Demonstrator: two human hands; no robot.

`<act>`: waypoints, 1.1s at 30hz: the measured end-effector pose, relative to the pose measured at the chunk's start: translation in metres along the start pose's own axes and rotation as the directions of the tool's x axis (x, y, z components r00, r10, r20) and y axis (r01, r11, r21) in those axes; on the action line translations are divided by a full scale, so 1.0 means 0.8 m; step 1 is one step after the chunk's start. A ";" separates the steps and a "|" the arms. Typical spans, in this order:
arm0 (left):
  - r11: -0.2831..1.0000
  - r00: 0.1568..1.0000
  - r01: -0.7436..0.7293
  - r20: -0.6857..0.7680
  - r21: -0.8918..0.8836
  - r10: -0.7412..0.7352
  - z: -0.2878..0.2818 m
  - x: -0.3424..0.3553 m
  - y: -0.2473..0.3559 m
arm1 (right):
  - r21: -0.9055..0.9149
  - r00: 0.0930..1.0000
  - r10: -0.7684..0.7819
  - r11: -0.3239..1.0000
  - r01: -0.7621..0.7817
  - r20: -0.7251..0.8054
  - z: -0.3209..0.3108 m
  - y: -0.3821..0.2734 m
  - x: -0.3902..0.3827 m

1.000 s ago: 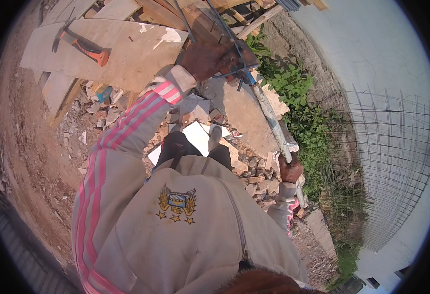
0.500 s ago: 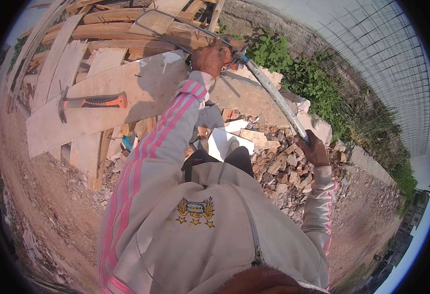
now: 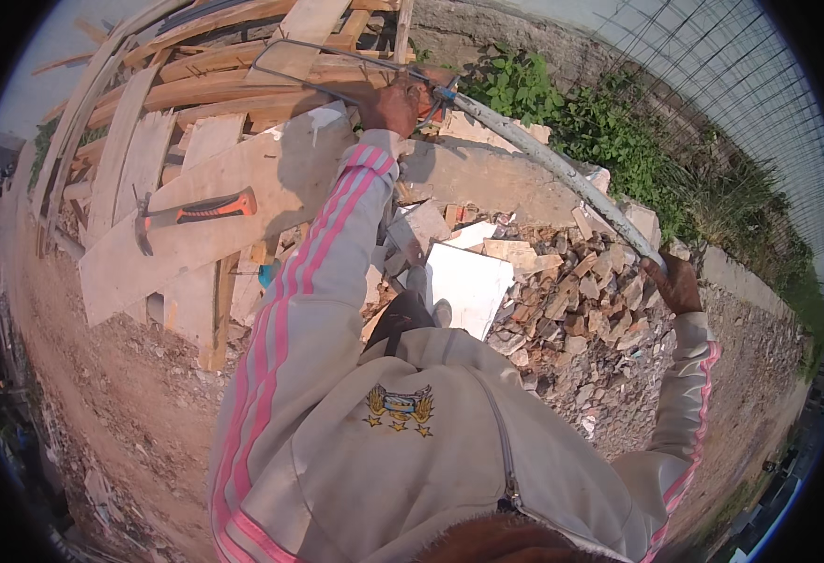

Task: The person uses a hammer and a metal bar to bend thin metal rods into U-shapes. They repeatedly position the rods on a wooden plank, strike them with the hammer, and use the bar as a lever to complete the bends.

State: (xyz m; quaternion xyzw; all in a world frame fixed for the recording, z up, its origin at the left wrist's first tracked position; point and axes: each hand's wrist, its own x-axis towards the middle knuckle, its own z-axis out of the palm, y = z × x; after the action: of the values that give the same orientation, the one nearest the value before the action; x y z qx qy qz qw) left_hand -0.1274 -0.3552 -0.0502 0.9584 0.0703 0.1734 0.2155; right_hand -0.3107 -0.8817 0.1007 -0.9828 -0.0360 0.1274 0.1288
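Presumably for leverage, the right hand (image 3: 677,284) wraps the pipe (image 3: 562,168) at its lower end; the left hand (image 3: 391,110) seems clenched on the rod (image 3: 327,51), likely to steady it.

A head-worn fisheye looks down over the wearer's jacket (image 3: 402,479).

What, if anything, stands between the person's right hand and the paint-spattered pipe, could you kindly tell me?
Nothing visible does: the right hand is wrapped directly around the paint-spattered pipe. The left hand is near the pipe's other end, beside the bent steel rod.
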 end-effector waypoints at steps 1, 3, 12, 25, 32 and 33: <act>0.999 1.000 0.021 0.019 -0.027 -0.020 0.002 0.003 -0.001 | -0.010 0.999 0.033 0.999 -0.033 0.001 -0.012 -0.011 0.003; 0.998 0.998 0.022 0.060 -0.056 -0.019 0.004 0.011 0.008 | -0.096 0.999 0.022 0.995 -0.024 -0.024 -0.027 0.011 0.021; 1.000 0.994 -0.018 0.110 -0.007 0.018 -0.033 0.003 0.025 | -0.152 0.996 0.044 0.987 -0.054 -0.074 0.001 0.009 -0.002; 0.999 0.993 -0.042 0.113 -0.034 0.045 -0.024 0.007 0.018 | 0.020 0.964 0.187 0.982 -0.186 -0.191 0.155 -0.056 -0.103; 0.999 0.983 -0.046 0.176 -0.022 0.049 -0.019 0.009 0.007 | 0.076 0.888 0.412 0.911 -0.405 -0.206 0.219 -0.182 -0.169; 0.999 0.982 -0.041 0.181 -0.020 0.044 -0.018 0.008 0.007 | 0.095 0.881 0.422 0.907 -0.411 -0.213 0.220 -0.185 -0.168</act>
State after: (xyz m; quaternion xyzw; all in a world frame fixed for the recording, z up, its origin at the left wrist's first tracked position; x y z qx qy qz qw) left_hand -0.1265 -0.3532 -0.0335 0.9697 0.0286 0.0903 0.2250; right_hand -0.4919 -0.7102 0.0078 -0.9722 0.1941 0.0391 0.1247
